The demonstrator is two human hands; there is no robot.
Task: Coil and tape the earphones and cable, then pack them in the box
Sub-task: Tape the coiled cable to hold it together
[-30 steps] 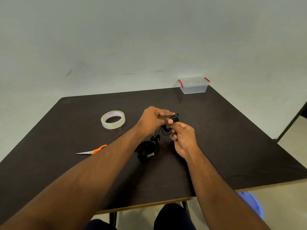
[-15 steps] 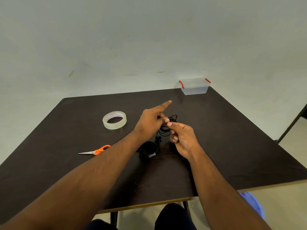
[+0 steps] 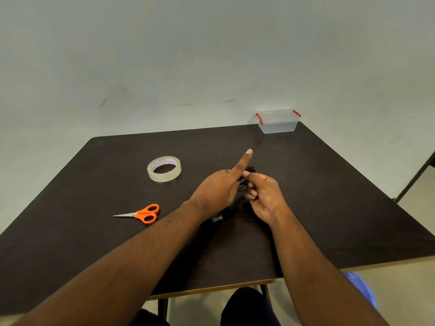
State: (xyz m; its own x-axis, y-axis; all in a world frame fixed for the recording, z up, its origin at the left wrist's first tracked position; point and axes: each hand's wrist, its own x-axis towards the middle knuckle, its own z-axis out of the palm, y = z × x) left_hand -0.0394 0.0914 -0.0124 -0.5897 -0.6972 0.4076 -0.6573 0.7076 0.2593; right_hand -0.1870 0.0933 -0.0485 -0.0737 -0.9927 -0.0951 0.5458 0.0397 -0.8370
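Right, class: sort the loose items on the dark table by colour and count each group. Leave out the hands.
Black: 2, the earphone wire held between the hands and the taped cable bundle
Clear: 2, the tape roll and the lidded box with red clips
Orange-handled: 1, the scissors
Total: 5

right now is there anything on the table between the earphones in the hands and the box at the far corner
Nothing visible. The earphones are pinched by the right hand; the bare table runs from there to the box, whose lid is still on. The tape roll and scissors lie off left.
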